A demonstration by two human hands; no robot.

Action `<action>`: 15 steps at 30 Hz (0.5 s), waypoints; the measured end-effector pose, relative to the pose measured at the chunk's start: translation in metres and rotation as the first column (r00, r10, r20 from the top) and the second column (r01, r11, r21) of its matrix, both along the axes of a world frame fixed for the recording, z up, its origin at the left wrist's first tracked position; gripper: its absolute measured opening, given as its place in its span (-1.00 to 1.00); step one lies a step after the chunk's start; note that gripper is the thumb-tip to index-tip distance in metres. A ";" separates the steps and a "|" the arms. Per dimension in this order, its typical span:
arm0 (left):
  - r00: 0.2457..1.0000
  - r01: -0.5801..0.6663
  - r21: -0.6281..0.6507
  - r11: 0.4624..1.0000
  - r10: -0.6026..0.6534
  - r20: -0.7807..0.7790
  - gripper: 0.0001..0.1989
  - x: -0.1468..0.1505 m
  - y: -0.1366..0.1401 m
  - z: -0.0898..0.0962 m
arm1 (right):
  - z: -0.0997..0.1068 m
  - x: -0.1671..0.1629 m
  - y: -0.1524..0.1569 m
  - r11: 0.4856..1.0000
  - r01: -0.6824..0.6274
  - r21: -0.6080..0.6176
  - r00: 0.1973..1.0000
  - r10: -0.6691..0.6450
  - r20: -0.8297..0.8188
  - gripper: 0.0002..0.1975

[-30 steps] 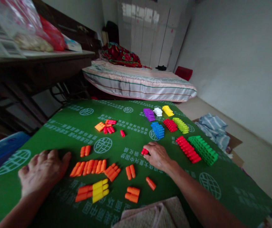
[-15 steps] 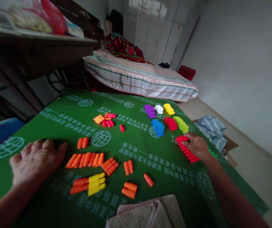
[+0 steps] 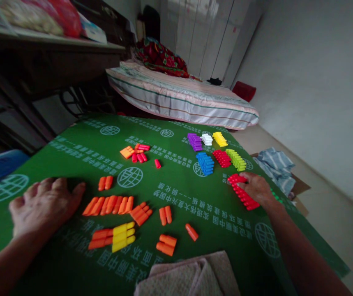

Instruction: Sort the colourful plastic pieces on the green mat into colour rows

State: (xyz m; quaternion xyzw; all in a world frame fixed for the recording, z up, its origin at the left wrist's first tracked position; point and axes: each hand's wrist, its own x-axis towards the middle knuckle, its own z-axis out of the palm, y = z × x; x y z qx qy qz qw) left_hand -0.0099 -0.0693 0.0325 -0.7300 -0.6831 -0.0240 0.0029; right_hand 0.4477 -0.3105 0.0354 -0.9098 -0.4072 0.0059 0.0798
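Observation:
My left hand rests palm down on the green board, fingers spread, with nothing in it. Close to its thumb lie a pair of orange bullet-shaped plastic blocks and a row of orange blocks. At the right, the fingers of my right hand pinch a red bullet-shaped plastic block over a group of red blocks. My hand partly covers that group, and some green blocks show behind my wrist.
Purple blocks, white blocks, yellow blocks, blue blocks and lime blocks stand grouped farther back. Loose red blocks lie at mid-left. A folded cloth sits at the near edge; a bed stands beyond.
The view has shifted slightly. My right hand stays at the red group with the red block in its fingers, and my left hand still lies flat.

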 end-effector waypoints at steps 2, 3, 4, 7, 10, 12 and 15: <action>1.000 -0.001 -0.002 1.000 0.001 0.005 -0.18 -0.001 0.001 -0.001 | 0.000 0.001 -0.001 1.000 0.001 -0.002 1.000 -0.001 -0.002 -0.61; 1.000 -0.002 -0.003 1.000 0.002 0.005 -0.19 -0.001 0.002 -0.001 | -0.001 0.001 -0.001 1.000 0.004 -0.003 1.000 -0.004 0.002 -0.60; 1.000 -0.004 -0.004 1.000 0.004 0.005 -0.19 -0.002 0.002 -0.002 | -0.001 0.001 -0.001 1.000 0.006 -0.003 1.000 -0.006 0.005 -0.61; 1.000 0.000 -0.001 1.000 0.000 -0.001 -0.20 -0.002 0.004 -0.003 | -0.003 0.003 -0.002 1.000 0.002 0.002 1.000 -0.002 0.007 -0.61; 1.000 0.003 -0.002 1.000 -0.003 -0.009 -0.21 -0.001 0.003 -0.002 | -0.006 0.005 -0.003 1.000 -0.016 0.017 1.000 0.016 0.000 -0.61; 1.000 0.001 -0.007 1.000 -0.001 -0.005 -0.21 0.001 0.001 0.000 | -0.008 0.006 -0.004 0.999 -0.025 0.032 1.000 0.025 0.003 -0.61; 1.000 0.005 -0.008 1.000 -0.005 0.006 -0.22 0.003 -0.002 0.003 | -0.009 0.007 -0.004 0.998 -0.035 0.044 0.999 0.034 0.014 -0.60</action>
